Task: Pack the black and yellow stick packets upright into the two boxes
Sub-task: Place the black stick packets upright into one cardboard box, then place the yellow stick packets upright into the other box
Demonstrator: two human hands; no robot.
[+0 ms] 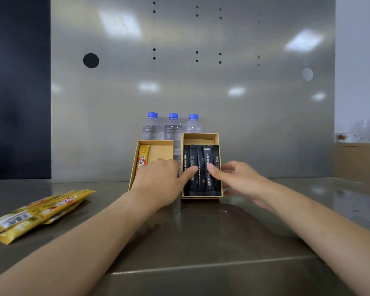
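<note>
Two tan cardboard boxes lean against water bottles at the back of the steel table. The right box holds several black stick packets side by side. The left box holds one yellow packet against its left wall. My left hand lies over the lower part of the left box, its thumb pressing on the black packets. My right hand wraps the right box's right edge, its thumb also on the black packets. A pile of yellow packets lies flat at the left of the table.
Three clear water bottles with blue caps stand behind the boxes against a steel back panel. A wooden counter with a white cup is at the far right. The table's front edge runs below my forearms.
</note>
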